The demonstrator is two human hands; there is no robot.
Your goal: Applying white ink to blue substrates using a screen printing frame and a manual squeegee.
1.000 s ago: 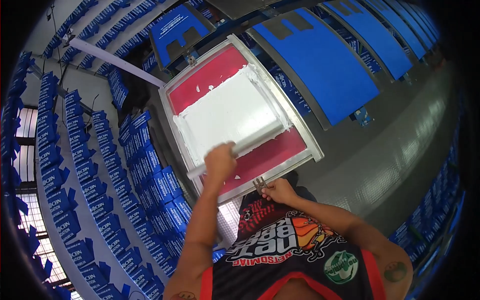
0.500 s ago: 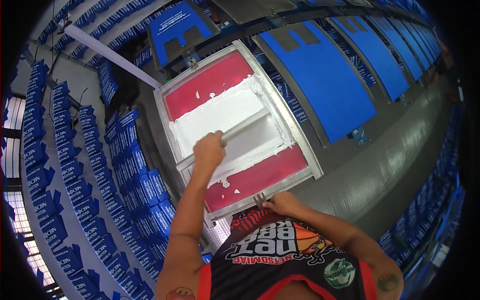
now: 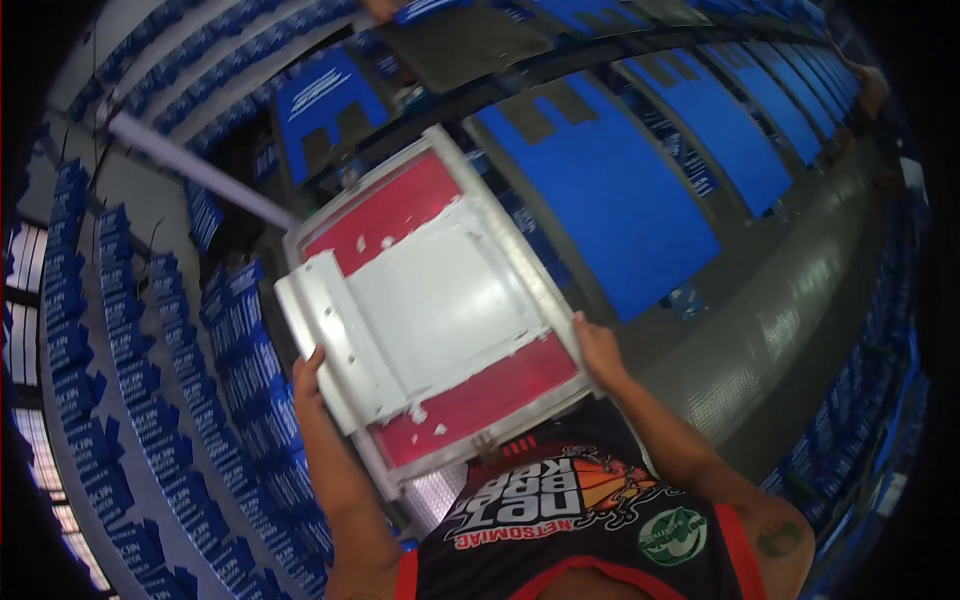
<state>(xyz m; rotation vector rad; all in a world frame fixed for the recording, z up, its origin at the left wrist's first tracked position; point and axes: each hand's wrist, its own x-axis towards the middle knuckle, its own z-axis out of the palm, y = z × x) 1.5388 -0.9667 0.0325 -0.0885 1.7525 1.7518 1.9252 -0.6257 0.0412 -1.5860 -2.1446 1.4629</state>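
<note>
A screen printing frame (image 3: 515,243) lies in front of me, tilted in view. Its mesh is red at both ends (image 3: 505,388), with smeared white ink (image 3: 445,290) across the middle. A long pale squeegee (image 3: 330,325) rests along the frame's left side. My left hand (image 3: 308,380) is closed at that left edge, a finger showing beside the squeegee; its other fingers are hidden. My right hand (image 3: 597,352) grips the frame's right rim near the close corner, thumb up. A hinge clamp (image 3: 484,444) sits at the frame's near end.
Blue printed boards (image 3: 600,190) lie in a row on the long table to the right. Another printed blue board (image 3: 325,100) is beyond the frame. Racks of hanging blue pieces (image 3: 80,350) stand at left. A pale bar (image 3: 200,170) slants in from upper left.
My left hand has let go of the squeegee, which has moved to the frame's left side. My right hand has gone from the near clamp to the right rim. The view has shifted.
</note>
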